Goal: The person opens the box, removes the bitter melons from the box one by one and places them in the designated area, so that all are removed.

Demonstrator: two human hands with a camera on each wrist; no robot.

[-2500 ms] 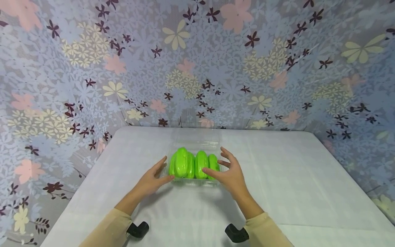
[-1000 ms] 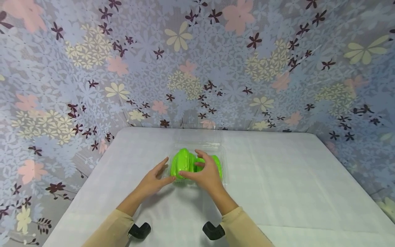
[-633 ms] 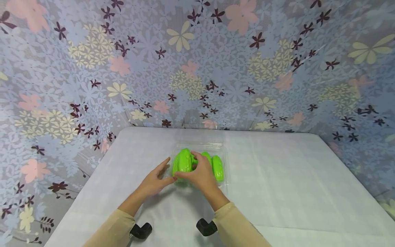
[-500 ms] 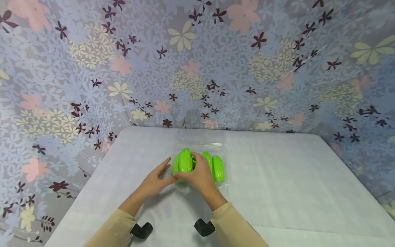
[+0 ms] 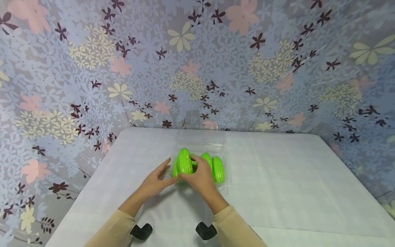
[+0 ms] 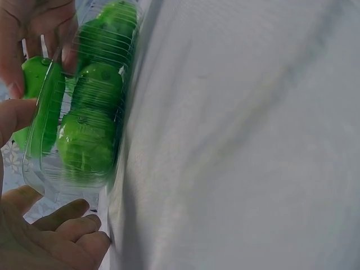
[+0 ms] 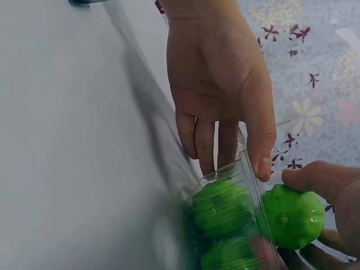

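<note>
My right hand [image 5: 201, 175] holds a glossy, bright green, ribbed cucumber-like vegetable [image 5: 184, 161] at the left end of a clear plastic box [image 5: 227, 171]. Its thumb is on the near end and its fingers reach the far end. The right wrist view shows the vegetable's rounded end [image 7: 292, 218] above the rim. Several similar green vegetables [image 5: 218, 169] lie side by side in the box, partly behind the right hand. My left hand [image 5: 153, 182] is at the box's left near corner. Its thumb touches the rim, and its fairly straight fingers lie outside the wall [image 6: 73, 188].
The box's transparent lid [image 5: 200, 136] stands open toward the wall. A white cloth covers the table [image 5: 277, 185], whose back edge meets flower-patterned wallpaper [image 5: 234, 79]. A black wrist mount [image 5: 142, 231] hangs at the left sleeve, another [image 5: 206, 231] at the right.
My right hand has moved left from the right side of the box to the leftmost upper vegetable and taken hold of it. The left hand stays at the box's corner.
</note>
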